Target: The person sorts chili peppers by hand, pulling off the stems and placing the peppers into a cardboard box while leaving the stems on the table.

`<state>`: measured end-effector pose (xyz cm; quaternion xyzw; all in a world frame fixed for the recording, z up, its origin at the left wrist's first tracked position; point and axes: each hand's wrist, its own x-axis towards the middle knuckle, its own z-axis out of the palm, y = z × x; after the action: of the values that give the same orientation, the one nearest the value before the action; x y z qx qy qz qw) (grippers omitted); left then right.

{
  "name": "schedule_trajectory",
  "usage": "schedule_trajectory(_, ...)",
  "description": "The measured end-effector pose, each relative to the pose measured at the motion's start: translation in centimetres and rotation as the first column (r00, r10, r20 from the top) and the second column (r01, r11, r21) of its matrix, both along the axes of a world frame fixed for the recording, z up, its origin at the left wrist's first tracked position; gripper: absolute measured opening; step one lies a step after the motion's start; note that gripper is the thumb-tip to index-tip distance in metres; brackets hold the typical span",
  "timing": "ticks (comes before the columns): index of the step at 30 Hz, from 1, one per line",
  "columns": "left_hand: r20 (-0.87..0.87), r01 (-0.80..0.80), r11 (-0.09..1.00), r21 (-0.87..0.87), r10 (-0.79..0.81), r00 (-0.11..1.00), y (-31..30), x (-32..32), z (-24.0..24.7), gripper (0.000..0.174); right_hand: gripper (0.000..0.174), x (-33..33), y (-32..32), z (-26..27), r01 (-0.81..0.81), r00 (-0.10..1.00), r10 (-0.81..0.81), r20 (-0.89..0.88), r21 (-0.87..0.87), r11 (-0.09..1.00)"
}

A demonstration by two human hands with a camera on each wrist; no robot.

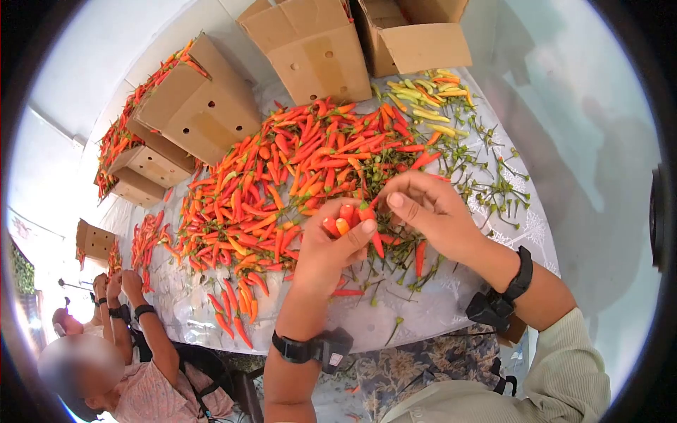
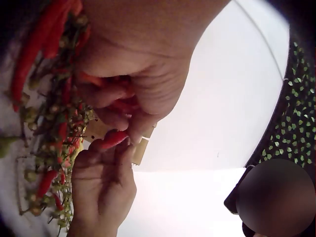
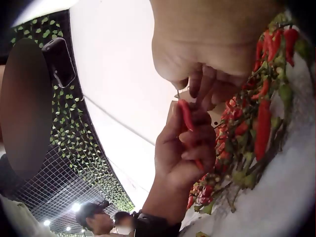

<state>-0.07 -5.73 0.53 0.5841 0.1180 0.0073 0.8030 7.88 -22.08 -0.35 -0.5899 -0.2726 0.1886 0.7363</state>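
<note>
My left hand (image 1: 330, 247) holds several red and orange chilies, their rounded ends showing between thumb and fingers. One red chili (image 3: 186, 114) stands out at its thumb, with a thin green stem at the top. From the other side my right hand (image 1: 434, 218) meets it, fingers curled and thumb bent at the chili's stem end. The right wrist view shows this right hand (image 3: 212, 49) above the left; its fingertips are partly hidden. Under both hands lie loose green stems (image 2: 29, 175) and a big heap of red chilies (image 1: 282, 169) on the table.
Cardboard boxes (image 1: 310, 56) stand along the back, one tall box (image 1: 204, 106) among chilies at left. Yellow-green chilies (image 1: 423, 99) lie at the back right, plucked stems (image 1: 501, 190) along the right edge. Another person (image 1: 148, 374) sits at the lower left.
</note>
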Motion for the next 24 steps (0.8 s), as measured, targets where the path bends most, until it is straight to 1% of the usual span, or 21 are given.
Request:
schedule_trajectory(1, -0.024, -0.003, 1.0, -0.001, 0.003, 1.0, -0.1, 0.0, 0.1, 0.03, 0.02, 0.4, -0.1, -0.2, 0.008, 0.999, -0.007, 0.047, -0.006, 1.0)
schedule_trajectory(4, -0.046, 0.187, 0.982, -0.014, -0.188, 0.981, -0.1, 0.2, 0.5, 0.027, 0.019, 0.4, -0.7, 0.3, -0.057, 0.998, 0.059, 0.011, -0.109, 0.992)
schedule_trajectory(7, -0.048, 0.215, 0.968, 0.132, -0.211, 0.976, -0.5, 0.1, 0.3, 0.024, 0.017, 0.7, -0.5, -0.2, -0.072, 0.958, 0.095, 0.269, -0.096, 0.993)
schedule_trajectory(10, -0.049, 0.23, 0.961, 0.155, -0.225, 0.973, -0.4, 0.1, 0.3, 0.022, 0.021, 0.4, -0.4, 0.0, -0.014, 0.986, 0.023, 0.168, -0.055, 0.998)
schedule_trajectory(13, -0.007, 0.258, 0.952, 0.165, -0.261, 0.965, -0.6, 0.0, 0.5, 0.021, 0.022, 0.8, -0.7, -0.3, -0.06, 0.992, 0.067, 0.104, -0.064, 0.996)
schedule_trajectory(16, 0.025, 0.285, 0.943, 0.169, -0.294, 0.956, -0.4, -0.2, 0.1, 0.021, 0.023, 0.5, -0.7, 0.4, -0.11, 0.992, 0.109, -0.065, -0.013, 0.994)
schedule_trajectory(19, 0.017, 0.34, 0.927, 0.157, -0.347, 0.938, -0.1, -0.1, 0.2, 0.021, 0.024, 0.5, -0.7, 0.6, -0.172, 0.952, 0.175, -0.251, 0.031, 0.985)
schedule_trajectory(20, 0.034, 0.339, 0.927, 0.16, -0.348, 0.937, -0.1, -0.1, 0.1, 0.02, 0.025, 0.6, -0.6, 0.1, -0.173, 0.941, 0.18, -0.286, 0.05, 0.984)
schedule_trajectory(22, 0.059, 0.343, 0.925, 0.163, -0.356, 0.933, -0.3, -0.1, -0.3, 0.019, 0.026, 0.9, -0.3, -1.1, -0.167, 0.913, 0.189, -0.361, 0.091, 0.982)
schedule_trajectory(24, 0.057, 0.318, 0.938, 0.137, -0.328, 0.943, -0.3, -0.2, 0.3, 0.017, 0.027, 0.8, -0.6, -0.7, -0.116, 0.891, 0.137, -0.433, 0.073, 0.99)
